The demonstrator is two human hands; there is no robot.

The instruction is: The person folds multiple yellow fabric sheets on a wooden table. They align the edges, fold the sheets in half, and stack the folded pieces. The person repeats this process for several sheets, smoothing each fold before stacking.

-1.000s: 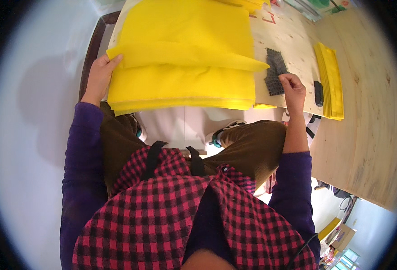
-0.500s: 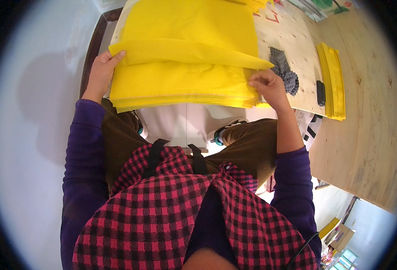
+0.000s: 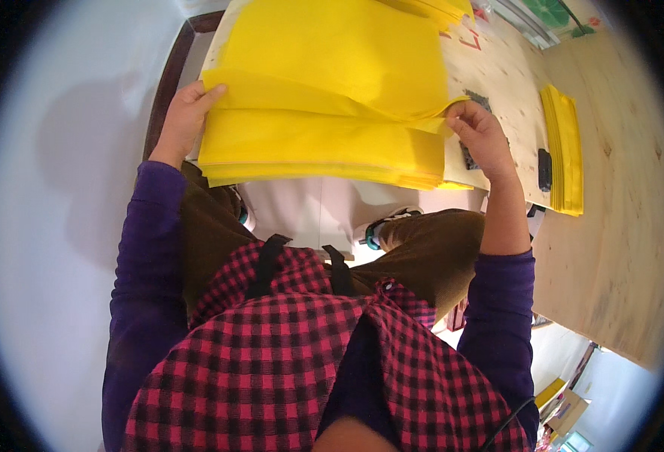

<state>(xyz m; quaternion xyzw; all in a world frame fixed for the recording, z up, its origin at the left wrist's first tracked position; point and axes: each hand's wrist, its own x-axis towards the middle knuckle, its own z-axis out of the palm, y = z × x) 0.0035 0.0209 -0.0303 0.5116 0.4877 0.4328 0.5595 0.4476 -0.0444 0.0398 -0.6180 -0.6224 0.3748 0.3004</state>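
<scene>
A stack of yellow fabric sheets lies on the wooden table, its near edge hanging slightly past the board. Across the top, one yellow fabric sheet has its near edge lifted and folded back. My left hand pinches the left corner of that sheet between thumb and fingers. Its right corner is gripped by my right hand, raised a little above the stack. Partly behind the right hand lies a grey textured cloth.
To the right, a narrow yellow folded stack lies beside a small black object. A large wooden board extends along the right. The white wall is close on the left. My legs are below the table's near edge.
My right hand has risen from the stack's right side and now holds the top sheet's right corner. The left hand keeps its corner. The whole view has shifted slightly.
</scene>
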